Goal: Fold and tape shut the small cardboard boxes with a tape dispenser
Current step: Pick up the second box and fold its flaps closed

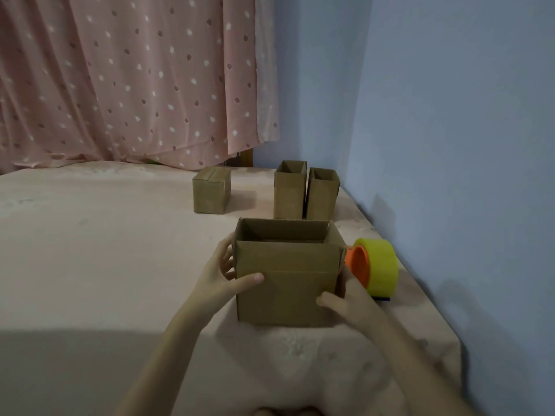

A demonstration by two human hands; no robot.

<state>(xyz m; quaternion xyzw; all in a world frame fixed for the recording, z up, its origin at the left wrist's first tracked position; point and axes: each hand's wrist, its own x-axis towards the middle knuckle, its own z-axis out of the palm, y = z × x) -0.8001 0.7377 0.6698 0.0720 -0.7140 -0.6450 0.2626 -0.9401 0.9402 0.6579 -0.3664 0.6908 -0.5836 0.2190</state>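
Nearest the lens, two bare forearms reaching forward over a pale pink tabletop [90, 250]. Behind it, a pink spotted curtain [129, 79] on the left and a blue wall [450, 115] on the right. Front and centre, an open cardboard box [288, 283] standing upright on the tabletop, top flaps raised. Left hand [222, 274] gripping its left side, thumb laid across the front face, fingers wrapped round the side wall. Right hand [348, 298] holding the lower right corner, thumb on the front; fingers hidden behind the box, so probably curled round it. Farther back, two taller open boxes [306, 193] standing just beside each other, touching or nearly so. Left of those, well apart, a closed box [211, 192]. Just right of the held box, near the wall, an orange tape dispenser [357, 265] carrying a yellow roll [381, 265], lying on the tabletop.
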